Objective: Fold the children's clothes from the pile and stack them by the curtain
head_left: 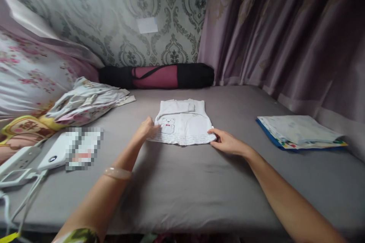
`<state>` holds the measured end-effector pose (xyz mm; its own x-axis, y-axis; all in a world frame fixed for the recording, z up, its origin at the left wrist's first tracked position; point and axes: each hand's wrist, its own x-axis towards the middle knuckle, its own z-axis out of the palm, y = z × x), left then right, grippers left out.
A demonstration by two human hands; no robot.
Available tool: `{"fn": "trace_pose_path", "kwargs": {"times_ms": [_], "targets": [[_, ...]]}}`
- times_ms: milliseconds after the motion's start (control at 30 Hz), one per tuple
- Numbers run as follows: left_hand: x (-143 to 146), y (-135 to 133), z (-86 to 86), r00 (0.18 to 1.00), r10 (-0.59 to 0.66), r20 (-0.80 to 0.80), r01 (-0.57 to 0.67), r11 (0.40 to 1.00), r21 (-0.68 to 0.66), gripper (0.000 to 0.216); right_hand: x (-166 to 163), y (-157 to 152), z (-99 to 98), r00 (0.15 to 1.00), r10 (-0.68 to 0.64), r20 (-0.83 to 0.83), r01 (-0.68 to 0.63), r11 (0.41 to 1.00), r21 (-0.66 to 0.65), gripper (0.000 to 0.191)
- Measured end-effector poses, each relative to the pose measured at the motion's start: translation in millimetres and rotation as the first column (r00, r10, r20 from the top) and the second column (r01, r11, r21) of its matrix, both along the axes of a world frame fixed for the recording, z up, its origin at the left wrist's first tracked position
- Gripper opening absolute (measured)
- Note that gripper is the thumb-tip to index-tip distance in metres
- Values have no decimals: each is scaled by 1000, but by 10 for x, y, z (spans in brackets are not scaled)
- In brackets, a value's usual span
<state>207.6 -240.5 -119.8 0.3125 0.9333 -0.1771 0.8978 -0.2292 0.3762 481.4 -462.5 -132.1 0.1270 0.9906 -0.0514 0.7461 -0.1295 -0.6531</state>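
A small white garment (184, 122) with a bear print lies partly folded on the grey bed (182, 182). Its sleeves are tucked across the top. My left hand (147, 127) pinches the garment's left edge near the bear. At the lower right corner my right hand (225, 142) grips the hem, fingers curled on the cloth. A pale bangle sits on my left wrist.
A heap of crumpled light clothes (88, 102) lies at the left beside a floral pillow (28, 75). A black and red roll bag (156, 76) rests against the wall. Papers on a blue folder (299, 132) lie at the right. A power strip (19, 157) and charger are at the near left.
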Motion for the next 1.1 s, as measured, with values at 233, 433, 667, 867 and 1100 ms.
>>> {"fn": "trace_pose_path", "kwargs": {"times_ms": [233,433,667,867,1100], "targets": [[-352,-221,-31,920,-122,372,197,966,-168,78,21,-32,-52,985,26,170,-39,997,74,45],[-529,-204,-19,836,-360,414,427,901,-79,50,-2,-26,-55,897,-48,440,-55,974,219,37],[-602,-99,-269,749,-661,32,576,675,461,50,10,34,-164,823,134,553,-336,898,283,60],[-597,2,-229,575,-793,-202,763,430,483,52,65,69,-151,844,215,492,-371,896,244,55],[-597,-39,9,586,-809,-37,770,542,336,42,88,76,133,857,277,435,-392,898,202,55]]}}
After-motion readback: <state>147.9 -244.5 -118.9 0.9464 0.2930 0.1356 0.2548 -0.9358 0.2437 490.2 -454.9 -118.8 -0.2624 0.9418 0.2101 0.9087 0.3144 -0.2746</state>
